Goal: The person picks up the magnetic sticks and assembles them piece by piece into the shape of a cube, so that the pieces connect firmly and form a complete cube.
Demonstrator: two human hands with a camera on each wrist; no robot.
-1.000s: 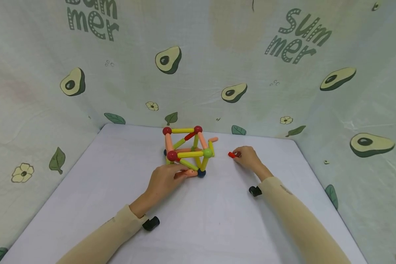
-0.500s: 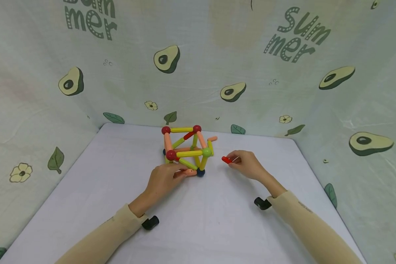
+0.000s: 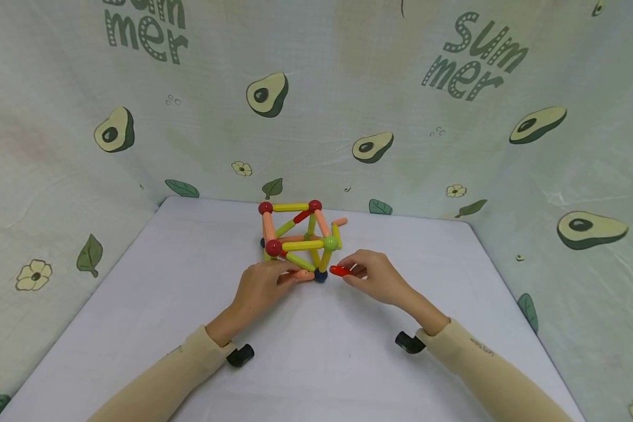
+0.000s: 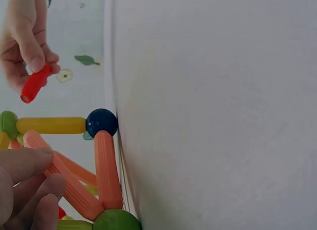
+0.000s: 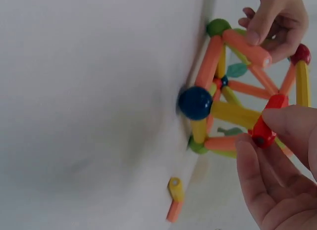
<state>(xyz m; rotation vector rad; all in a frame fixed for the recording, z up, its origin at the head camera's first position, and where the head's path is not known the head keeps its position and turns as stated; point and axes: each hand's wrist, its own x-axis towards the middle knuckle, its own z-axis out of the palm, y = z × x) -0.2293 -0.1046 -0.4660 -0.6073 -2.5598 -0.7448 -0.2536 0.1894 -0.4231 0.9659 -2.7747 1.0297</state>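
A frame of magnetic sticks and balls [image 3: 302, 246] stands on the table, made of yellow, orange and red sticks with red, green and blue balls. My left hand [image 3: 261, 287] pinches an orange magnetic stick [image 4: 72, 183] at the frame's near side; one end meets a green ball [image 4: 116, 221] and the other is free. My right hand [image 3: 377, 276] holds a red magnetic stick [image 5: 270, 121] between thumb and fingers. In the head view that red stick lies just right of the dark blue ball [image 3: 320, 275] at the frame's near lower corner.
Behind the frame's right side lie a loose yellow stick [image 3: 336, 236] and a loose orange stick [image 3: 340, 221]. A white cloth covers the table [image 3: 316, 363]. A curtain [image 3: 316, 146] with avocado prints hangs along the back and sides.
My right hand has carried the red stick left and nearer to me, up to the frame's near right corner. My left hand has stayed in place on the orange stick.
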